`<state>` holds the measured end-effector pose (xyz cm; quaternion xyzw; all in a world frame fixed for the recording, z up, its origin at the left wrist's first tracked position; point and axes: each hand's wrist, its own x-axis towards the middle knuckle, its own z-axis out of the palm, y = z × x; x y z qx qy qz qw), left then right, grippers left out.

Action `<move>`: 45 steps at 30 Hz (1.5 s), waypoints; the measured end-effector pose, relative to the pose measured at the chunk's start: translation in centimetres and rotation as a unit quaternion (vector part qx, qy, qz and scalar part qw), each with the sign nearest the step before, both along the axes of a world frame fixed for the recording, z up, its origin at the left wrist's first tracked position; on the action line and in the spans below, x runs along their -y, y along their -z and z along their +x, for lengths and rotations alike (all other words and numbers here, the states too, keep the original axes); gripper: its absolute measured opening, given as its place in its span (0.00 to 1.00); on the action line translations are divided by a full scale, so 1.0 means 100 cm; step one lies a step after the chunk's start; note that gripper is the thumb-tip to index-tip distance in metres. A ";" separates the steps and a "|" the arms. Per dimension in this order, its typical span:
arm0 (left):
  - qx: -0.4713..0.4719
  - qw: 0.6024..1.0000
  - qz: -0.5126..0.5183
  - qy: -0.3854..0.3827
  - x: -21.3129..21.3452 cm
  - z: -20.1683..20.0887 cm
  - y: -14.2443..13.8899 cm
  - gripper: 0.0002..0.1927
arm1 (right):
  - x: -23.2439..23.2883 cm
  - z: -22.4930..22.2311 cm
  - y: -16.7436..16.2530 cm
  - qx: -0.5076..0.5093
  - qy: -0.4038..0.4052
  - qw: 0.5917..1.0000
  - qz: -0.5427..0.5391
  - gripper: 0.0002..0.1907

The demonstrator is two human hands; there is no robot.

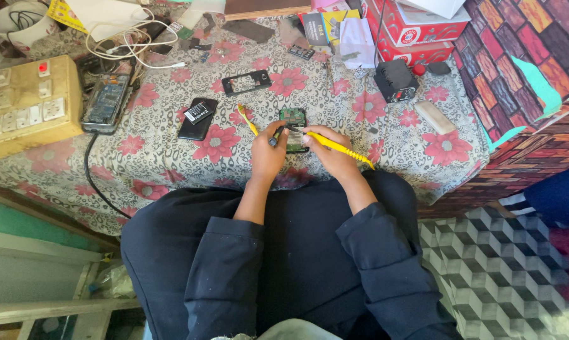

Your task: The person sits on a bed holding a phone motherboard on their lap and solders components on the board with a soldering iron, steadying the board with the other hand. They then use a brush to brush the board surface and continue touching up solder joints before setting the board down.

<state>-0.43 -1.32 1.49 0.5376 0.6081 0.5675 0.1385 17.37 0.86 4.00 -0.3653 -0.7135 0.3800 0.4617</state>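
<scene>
Head view: both forearms are extended from dark sleeves over the lap to the near edge of a floral cloth point(171, 157). Left hand point(268, 154) is closed on a yellow tool point(247, 119) angled up-left. Right hand point(328, 151) is gripped on a yellow screwdriver point(344, 150), tip at the board point(293, 118). The board, green and bare, is set between the hands. A black phone point(197, 118) is lying to the left.

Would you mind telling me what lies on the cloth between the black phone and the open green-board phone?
In the head view, a yellow tool lies between the black phone and the green-board phone; otherwise only floral cloth.
</scene>
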 end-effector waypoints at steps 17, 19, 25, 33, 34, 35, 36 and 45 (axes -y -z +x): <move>-0.007 1.000 0.011 0.004 0.001 0.000 -0.002 0.13 | 0.000 -0.002 0.000 0.000 0.001 1.000 -0.004 0.12; -0.007 1.000 0.011 0.006 0.002 0.000 -0.001 0.13 | 0.000 -0.002 0.002 0.000 -0.002 1.000 -0.013 0.13; -0.011 1.000 0.024 0.007 0.002 -0.001 0.001 0.13 | -0.003 -0.001 0.005 0.012 -0.009 1.000 -0.016 0.14; -0.040 0.999 0.024 -0.002 0.001 -0.003 0.004 0.14 | 0.000 0.000 0.002 0.038 -0.017 0.999 0.013 0.16; -0.041 0.999 0.032 0.005 0.001 -0.004 0.004 0.14 | 0.000 0.000 0.002 0.035 -0.019 0.999 0.007 0.16; -0.042 0.998 0.039 0.011 0.001 -0.004 0.005 0.14 | 0.000 0.000 0.001 0.031 -0.022 0.999 0.001 0.16; -0.042 0.998 0.045 0.018 0.002 -0.005 0.006 0.14 | 0.001 -0.001 0.001 0.028 -0.025 0.999 -0.006 0.16; -0.050 0.998 0.042 0.014 0.003 -0.005 0.005 0.14 | 0.004 -0.003 0.000 0.031 -0.016 0.999 -0.007 0.16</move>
